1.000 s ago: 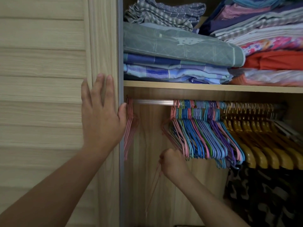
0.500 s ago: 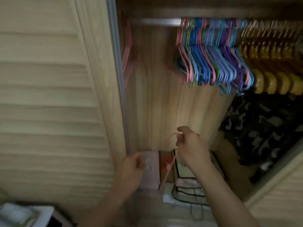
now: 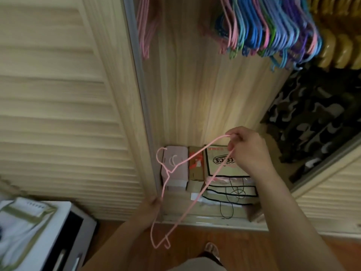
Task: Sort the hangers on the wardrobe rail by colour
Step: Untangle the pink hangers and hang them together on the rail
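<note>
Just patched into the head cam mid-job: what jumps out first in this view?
A pink wire hanger held low in front of the open wardrobe, the right hand pinching one end and the left hand gripping the other side. Top right hangs a dense bunch of mixed blue, pink, green and purple hangers; a few pink hangers hang apart at the top, beside the door frame.

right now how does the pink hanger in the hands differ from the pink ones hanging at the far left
The held hanger is off the rail, tilted, gripped by the left hand and right hand. The left pink hangers hang straight down, bunched together and untouched. The held one is single; those are several. Both are thin and pink.
</note>
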`<state>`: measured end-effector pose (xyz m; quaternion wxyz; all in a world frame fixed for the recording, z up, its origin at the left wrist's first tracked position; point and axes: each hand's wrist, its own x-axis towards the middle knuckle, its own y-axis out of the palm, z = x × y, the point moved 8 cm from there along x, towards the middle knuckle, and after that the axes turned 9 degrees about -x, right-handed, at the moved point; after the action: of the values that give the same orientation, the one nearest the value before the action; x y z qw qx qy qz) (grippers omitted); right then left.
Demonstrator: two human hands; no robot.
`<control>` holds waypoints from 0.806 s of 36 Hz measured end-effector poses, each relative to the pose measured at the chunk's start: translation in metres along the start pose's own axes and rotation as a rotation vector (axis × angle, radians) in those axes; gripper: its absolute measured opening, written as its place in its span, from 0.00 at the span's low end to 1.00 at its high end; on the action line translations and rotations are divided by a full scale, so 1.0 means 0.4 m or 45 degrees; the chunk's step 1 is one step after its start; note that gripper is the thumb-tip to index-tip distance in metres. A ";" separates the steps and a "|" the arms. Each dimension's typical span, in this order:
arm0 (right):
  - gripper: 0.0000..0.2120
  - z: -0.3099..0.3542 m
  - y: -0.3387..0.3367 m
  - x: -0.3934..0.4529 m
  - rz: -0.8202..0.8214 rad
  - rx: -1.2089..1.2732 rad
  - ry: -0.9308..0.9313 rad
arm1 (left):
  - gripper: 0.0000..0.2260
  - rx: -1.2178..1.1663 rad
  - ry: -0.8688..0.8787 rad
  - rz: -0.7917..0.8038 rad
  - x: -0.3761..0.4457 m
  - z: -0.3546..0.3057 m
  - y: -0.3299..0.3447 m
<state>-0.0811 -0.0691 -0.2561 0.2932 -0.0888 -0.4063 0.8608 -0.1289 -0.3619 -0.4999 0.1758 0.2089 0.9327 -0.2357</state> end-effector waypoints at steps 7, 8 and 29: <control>0.25 -0.107 0.038 0.017 -0.006 -0.186 0.139 | 0.14 -0.350 0.038 -0.042 -0.009 -0.018 0.019; 0.28 -0.122 0.062 0.006 0.064 -0.214 0.160 | 0.14 -0.351 0.050 -0.039 -0.021 -0.049 0.021; 0.25 -0.096 0.276 -0.188 1.090 0.341 0.079 | 0.07 -0.962 0.001 0.056 -0.012 -0.423 0.134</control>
<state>-0.0527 -0.1425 -0.3707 -0.0686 -0.2358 -0.2090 0.9466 -0.1383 -0.2334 -0.3775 0.2450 0.1493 0.9492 0.1290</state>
